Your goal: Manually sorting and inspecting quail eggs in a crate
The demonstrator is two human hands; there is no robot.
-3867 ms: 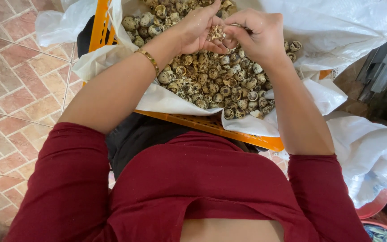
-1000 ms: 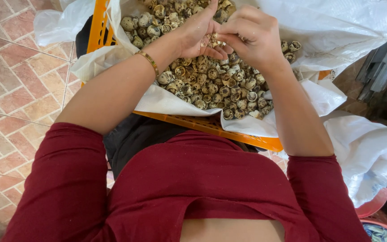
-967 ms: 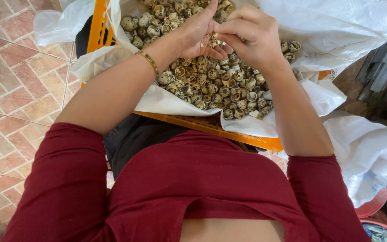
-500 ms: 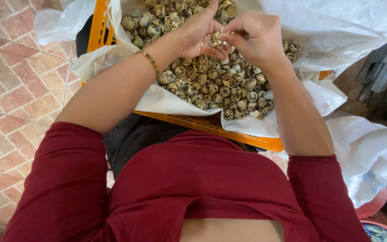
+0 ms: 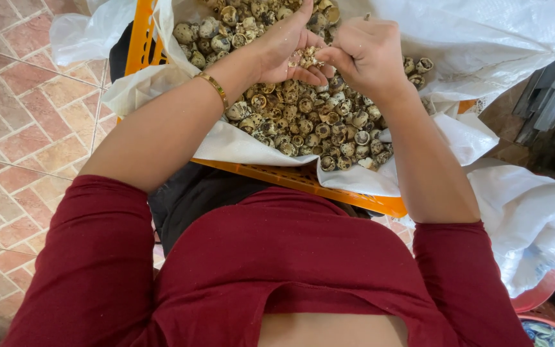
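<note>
View from my head, looking down. My left hand [image 5: 284, 45] and right hand [image 5: 367, 54] meet fingertip to fingertip above a heap of empty speckled eggshells [image 5: 303, 115]; between them they pinch a small speckled egg [image 5: 308, 58], its shell partly broken, with both hands curled narrow around it. The heap lies directly beneath and beyond my hands on a white plastic sack [image 5: 239, 144] that lines an orange crate [image 5: 361, 200], whose near edge runs just below my forearms. A gold bangle [image 5: 213, 87] circles my left wrist. My dark red sleeves [image 5: 97, 257] fill the lower field. To the left of my left arm is a tiled floor [image 5: 27, 128]; more white sacking [image 5: 528, 212] lies right of my right arm.
</note>
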